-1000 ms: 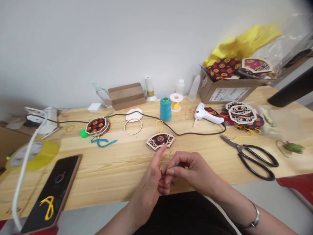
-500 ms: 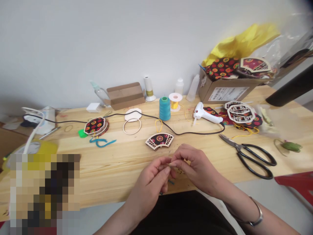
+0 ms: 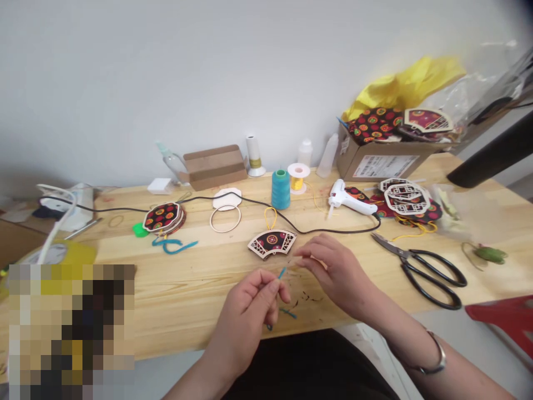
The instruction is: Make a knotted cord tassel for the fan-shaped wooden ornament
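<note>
My left hand (image 3: 254, 308) is closed in a pinch, low over the front of the wooden table. A short end of teal cord (image 3: 282, 273) pokes up from between its thumb and finger. My right hand (image 3: 333, 269) is just to the right and a little higher, apart from the cord end. Its thumb and fingertips are pressed together; what they hold, if anything, is too small to make out. Beyond both hands lies a fan-shaped ornament (image 3: 272, 243) with a wooden lattice rim, dark patterned fabric and a yellow loop. More teal strand shows below the hands.
Large black-handled scissors (image 3: 433, 272) lie at right, below a white glue gun (image 3: 352, 201) whose black cable crosses the table. Behind stand a teal thread spool (image 3: 280, 191), a yellow cord reel (image 3: 298, 178) and a full cardboard box (image 3: 383, 158). Stacked fabric ornaments (image 3: 164, 218) sit left.
My hands were together at the fingertips; now my right hand has drawn away up and to the right. The teal cord end has come into sight above my left fingers.
</note>
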Tool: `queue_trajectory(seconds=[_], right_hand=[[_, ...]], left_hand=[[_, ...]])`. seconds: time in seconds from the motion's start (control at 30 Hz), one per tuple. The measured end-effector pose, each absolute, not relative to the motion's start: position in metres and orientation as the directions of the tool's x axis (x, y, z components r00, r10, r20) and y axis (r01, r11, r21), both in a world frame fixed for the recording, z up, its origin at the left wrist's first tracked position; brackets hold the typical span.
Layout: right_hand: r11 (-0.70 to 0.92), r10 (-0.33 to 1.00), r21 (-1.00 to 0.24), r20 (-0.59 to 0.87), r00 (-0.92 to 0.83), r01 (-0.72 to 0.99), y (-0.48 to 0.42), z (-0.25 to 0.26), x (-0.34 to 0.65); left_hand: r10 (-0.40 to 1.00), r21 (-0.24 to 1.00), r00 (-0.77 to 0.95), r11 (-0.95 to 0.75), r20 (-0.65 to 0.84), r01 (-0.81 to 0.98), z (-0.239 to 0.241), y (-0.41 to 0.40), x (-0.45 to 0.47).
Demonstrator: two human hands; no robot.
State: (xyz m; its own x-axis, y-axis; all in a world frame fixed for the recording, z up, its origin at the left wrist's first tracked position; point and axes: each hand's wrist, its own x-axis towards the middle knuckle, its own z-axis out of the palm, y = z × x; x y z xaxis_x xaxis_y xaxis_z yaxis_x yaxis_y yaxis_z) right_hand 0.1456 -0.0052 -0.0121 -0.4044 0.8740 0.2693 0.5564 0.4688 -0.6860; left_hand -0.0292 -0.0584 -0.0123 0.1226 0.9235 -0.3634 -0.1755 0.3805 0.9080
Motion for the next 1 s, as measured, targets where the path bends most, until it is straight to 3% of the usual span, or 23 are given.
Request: queue_trajectory(seconds=[0.1, 0.2, 0.37, 0.5, 0.6, 0.67, 0.77, 0.83, 0.93, 1.0], right_hand=[[0.626, 0.779, -0.398, 0.278, -0.562, 0.671, 0.002, -0.018, 0.149], [0.755, 0.654, -0.228, 0.187, -0.733, 0.615, 0.006, -0.019, 0.147], [0.865, 0.501, -0.106, 0.106, -0.859, 0.491, 0.012, -0.019, 0.14], [0.897, 0.438, -0.109, 0.094, -0.894, 0.428, 0.017, -0.021, 0.141], [0.863, 0.486, -0.225, 0.117, -0.866, 0.453, 0.016, -0.021, 0.143], [0.772, 0.579, -0.428, 0.169, -0.797, 0.47, 0.015, -0.019, 0.145], [0.491, 0.779, -0.792, 0.212, -0.59, 0.362, 0.013, -0.016, 0.15], [0.247, 0.888, -0.939, 0.122, -0.443, 0.238, 0.012, -0.013, 0.151], [-0.046, 0.956, -0.993, -0.076, -0.284, 0.109, 0.012, -0.01, 0.148], [-0.128, 0.965, -0.991, -0.136, -0.223, 0.046, 0.011, -0.007, 0.143]], left_hand=[[0.926, 0.876, 0.021, 0.363, -0.376, -0.318, -0.008, -0.055, -0.03], [0.923, 0.852, -0.022, 0.345, -0.383, -0.393, -0.005, -0.054, -0.03], [0.923, 0.837, -0.018, 0.342, -0.385, -0.427, -0.008, -0.054, -0.031], [0.921, 0.831, -0.016, 0.343, -0.389, -0.438, -0.008, -0.054, -0.033], [0.919, 0.826, -0.018, 0.346, -0.394, -0.445, -0.009, -0.054, -0.034], [0.919, 0.825, -0.029, 0.338, -0.392, -0.453, -0.01, -0.054, -0.034], [0.919, 0.823, -0.04, 0.331, -0.392, -0.461, -0.012, -0.052, -0.033], [0.918, 0.823, -0.045, 0.33, -0.394, -0.461, -0.012, -0.05, -0.031], [0.924, 0.834, -0.057, 0.314, -0.379, -0.453, -0.01, -0.044, -0.026], [0.933, 0.849, -0.063, 0.293, -0.354, -0.44, -0.007, -0.038, -0.022]])
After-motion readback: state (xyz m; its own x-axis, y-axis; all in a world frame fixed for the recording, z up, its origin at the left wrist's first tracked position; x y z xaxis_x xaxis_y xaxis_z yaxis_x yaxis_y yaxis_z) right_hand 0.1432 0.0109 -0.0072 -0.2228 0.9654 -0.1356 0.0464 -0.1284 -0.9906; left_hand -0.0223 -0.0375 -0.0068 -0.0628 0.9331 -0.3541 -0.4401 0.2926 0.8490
